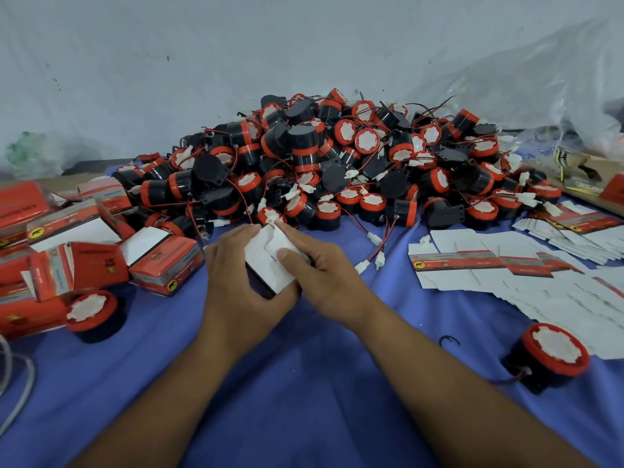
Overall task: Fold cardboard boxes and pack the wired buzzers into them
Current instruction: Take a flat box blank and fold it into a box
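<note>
- A blue cloth (304, 383) covers the bench, and a lone buzzer (553, 352) lies near its right edge.
- At mid-bench the left hand (236, 285) curls round a half-folded cardboard box (266, 265). The right hand (324, 271) grips its other side, thumb pressing a white flap.
- Folded boxes (162, 261) lie left, flat blanks (506, 275) right.
- The buzzer pile (337, 157) heaps against a pale wall (169, 45).

Both forearms come in bare from the bottom edge & converge twd centre. Your L grip (243, 285) cups the box (266, 265) from the left, fingers wrapped round its side, thumb curled under the near corner. Your R grip (324, 275) meets it from the right: thumb pressed on the white flap, index finger stretched along the top edge, other fingers curled.
</note>
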